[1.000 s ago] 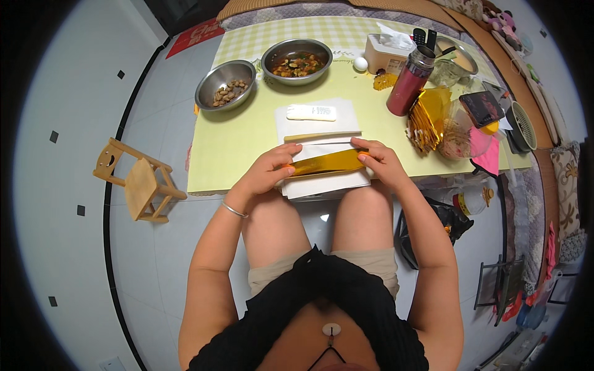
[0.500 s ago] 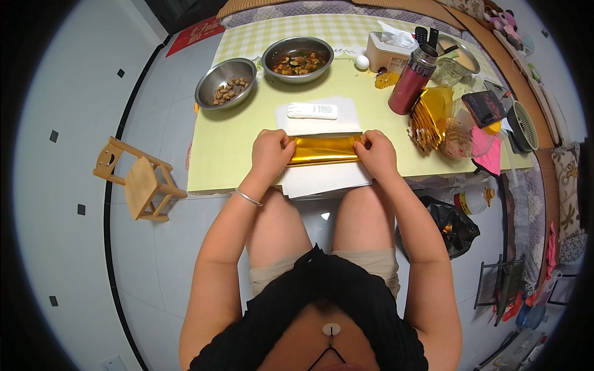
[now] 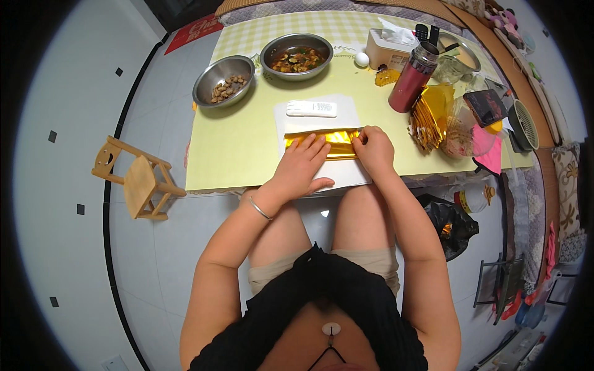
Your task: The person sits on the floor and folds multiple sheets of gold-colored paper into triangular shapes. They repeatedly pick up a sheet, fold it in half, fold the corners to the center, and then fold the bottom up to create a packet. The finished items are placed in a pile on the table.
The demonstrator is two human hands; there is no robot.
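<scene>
A folded strip of shiny gold foil paper lies across a stack of white paper sheets at the table's near edge. My left hand rests flat on the strip's left half, fingers stretched out and thumb spread aside over the white sheets. At the strip's right end, my right hand pinches the foil between thumb and fingers. Just beyond the foil, a long white case-like object lies on the white paper.
Two steel bowls, one with nuts and one with a soupy dish, stand at the back left. To the right are a red thermos, a pile of folded gold papers, a tissue box and an egg.
My left hand has let go of the foil's left end and moved right, now lying flat on top of it. My right hand stays at the right end.
</scene>
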